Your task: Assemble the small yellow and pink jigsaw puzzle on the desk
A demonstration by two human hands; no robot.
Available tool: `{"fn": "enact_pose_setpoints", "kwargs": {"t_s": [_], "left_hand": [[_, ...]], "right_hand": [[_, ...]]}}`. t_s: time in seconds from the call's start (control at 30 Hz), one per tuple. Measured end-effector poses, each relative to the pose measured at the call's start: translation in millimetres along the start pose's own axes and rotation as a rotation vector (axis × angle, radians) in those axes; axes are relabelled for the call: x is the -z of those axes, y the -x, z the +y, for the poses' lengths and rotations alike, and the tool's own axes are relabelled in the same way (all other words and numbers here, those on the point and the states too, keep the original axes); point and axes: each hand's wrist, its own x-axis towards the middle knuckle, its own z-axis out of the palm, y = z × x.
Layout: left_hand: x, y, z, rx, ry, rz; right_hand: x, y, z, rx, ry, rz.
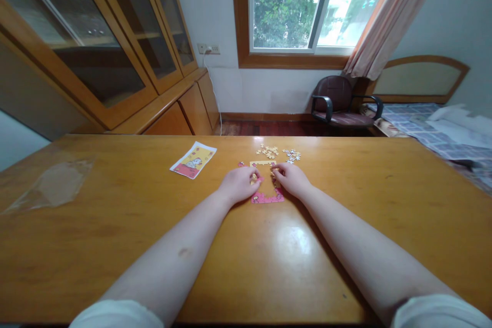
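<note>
A partly joined jigsaw puzzle [268,198] lies on the wooden table as a frame of pieces, pink along its near edge and yellow along its far edge. My left hand [239,185] rests at the frame's left side, its fingers curled onto pieces there. On the opposite side, the bent fingertips of my right hand [294,179] press together on the frame's right edge. Both hands cover parts of the puzzle. Loose yellow puzzle pieces [268,151] lie just beyond it, beside a second pile of paler pieces [292,155]. One pink piece [241,164] sits apart near my left hand.
A picture card [194,160] lies left of the puzzle on the table [215,266]. Farther left is a clear plastic bag [57,182]. Past the table stand a glass-door cabinet [154,84], an armchair [336,100] and a bed [407,118], beneath a window [288,5].
</note>
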Motion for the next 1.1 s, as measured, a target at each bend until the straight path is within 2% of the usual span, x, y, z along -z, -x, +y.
{"fn": "enact_pose_setpoints", "kwargs": {"t_s": [0.1, 0.23, 0.6, 0.83, 1.1], "left_hand": [[-5.8, 10, 22, -0.118, 0.012, -0.075], [-11.8, 15, 35, -0.147, 0.0, -0.145], [-18.1, 10, 27, -0.131, 0.003, -0.181], [-15.3, 11, 26, -0.157, -0.007, -0.146], [-13.3, 9, 25, -0.152, -0.039, -0.188]], "right_hand": [[0, 0, -1, -0.016, -0.028, 0.006], [1, 0, -3, -0.022, -0.044, 0.01], [2, 0, -2, -0.026, -0.032, -0.007], [3, 0, -3, -0.039, -0.025, -0.005], [3, 1, -3, -0.033, -0.056, -0.001]]}}
